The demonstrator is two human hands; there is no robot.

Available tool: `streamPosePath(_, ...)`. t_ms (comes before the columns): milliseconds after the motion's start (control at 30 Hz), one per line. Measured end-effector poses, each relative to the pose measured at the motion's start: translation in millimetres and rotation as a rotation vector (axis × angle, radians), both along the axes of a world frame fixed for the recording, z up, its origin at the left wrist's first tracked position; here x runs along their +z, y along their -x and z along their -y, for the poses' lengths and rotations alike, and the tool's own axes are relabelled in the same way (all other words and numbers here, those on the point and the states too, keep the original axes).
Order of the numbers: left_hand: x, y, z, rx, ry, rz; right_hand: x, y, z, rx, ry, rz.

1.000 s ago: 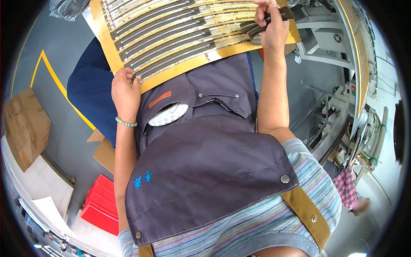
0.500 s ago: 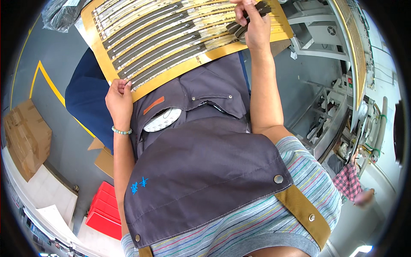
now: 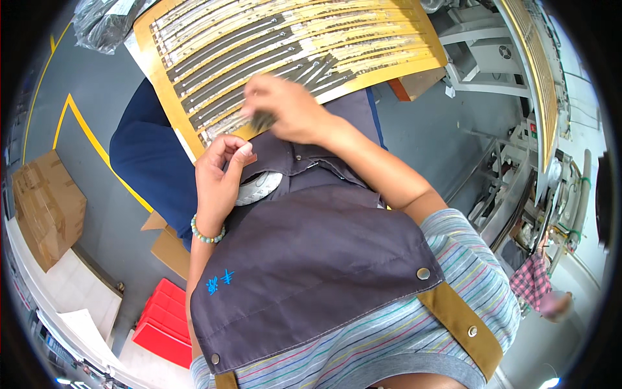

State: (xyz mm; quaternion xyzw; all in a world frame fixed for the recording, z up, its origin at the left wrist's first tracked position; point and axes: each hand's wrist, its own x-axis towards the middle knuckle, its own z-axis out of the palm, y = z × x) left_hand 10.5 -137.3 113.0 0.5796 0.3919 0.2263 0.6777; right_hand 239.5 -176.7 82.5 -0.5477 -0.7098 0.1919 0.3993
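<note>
A yellow board lies tilted over my lap, with long rows of dark and pale strips across it. My right hand, blurred by motion, is over the board's near edge, left of the middle. Against its fingers hangs a smeared dark bundle of strips. On the board to its right, several dark strips lie splayed out of line. My left hand is just off the board's near left corner, thumb and forefinger pinched together. What they hold, if anything, is too small to make out.
Beneath the board is my dark apron, a white round thing showing at its pocket. Cardboard boxes and a red bin stand at the left. To the right is a pale metal frame; a person in a checked shirt is beyond.
My right hand has swept left and nearer from the board's right end, dark bundle with it. My left hand has come off the board's corner, moving right and nearer. Some strips now lie splayed.
</note>
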Motion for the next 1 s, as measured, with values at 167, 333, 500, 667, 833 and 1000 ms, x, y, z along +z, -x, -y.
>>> streamPosePath(167,-4.3,37.8,-22.2,-0.003,-0.395,-0.331,54.5,-78.1,27.1,-0.494,-0.037,-0.674)
streamPosePath(333,-19.8,76.7,-49.8,0.081,-0.386,-0.488,101.8,-177.8,75.1,-0.335,-0.379,-0.824)
streamPosePath(500,-32.4,84.1,-60.3,0.130,-0.425,-0.534,111.1,-173.5,62.4,-0.536,-0.204,-0.652)
streamPosePath(667,-44.8,60.2,-68.7,0.101,-0.517,-0.497,82.9,-152.0,51.3,-0.731,-0.011,-0.552)
streamPosePath(833,-53.2,41.0,-83.5,0.089,-0.592,-0.545,81.4,-146.3,45.3,-0.699,-0.009,-0.573)
streamPosePath(1000,-59.6,28.6,-92.3,0.068,-0.669,-0.659,86.3,-147.5,46.6,-0.666,-0.027,-0.576)
